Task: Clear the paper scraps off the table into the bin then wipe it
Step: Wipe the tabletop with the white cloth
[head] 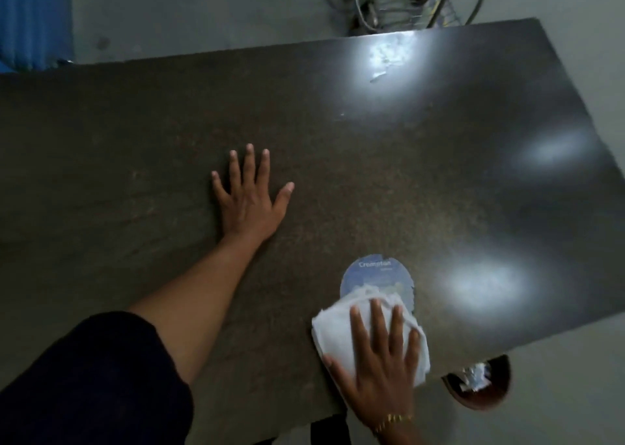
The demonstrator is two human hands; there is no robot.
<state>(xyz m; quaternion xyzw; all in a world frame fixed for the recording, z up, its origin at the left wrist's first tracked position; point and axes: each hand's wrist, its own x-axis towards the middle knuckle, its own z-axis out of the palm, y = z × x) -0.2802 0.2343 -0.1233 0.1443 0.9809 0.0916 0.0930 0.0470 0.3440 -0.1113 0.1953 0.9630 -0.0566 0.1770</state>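
The dark, speckled table (135,140) fills most of the view, its top smooth enough to throw back bright patches of light. The left hand (248,201) lies flat on it near the middle, fingers straight and spread, holding nothing; it looks like a brace.

The right hand (382,360) presses down on a folded white cloth (333,333) close to the table's near right edge, fingers straight and splayed on top, thumb out to the side, not curled round it. The cloth looks soft, light and limp. It probably bunches or slides out from under the palm unless the pressure stays broad and flat, so the middle of the fold is the place to bear on, with the loose edges kept under the fingers.

The cloth's far edge overlaps a round blue Crompton sticker (375,272) stuck flat to the table. Its rim looks ragged and may catch the fabric.

Below the table's right edge stands a brown bin (473,405) with crumpled paper scraps (475,377) inside.

A small pale fleck (378,76) shows in the far glare; whether it is paper or a mark cannot be told.
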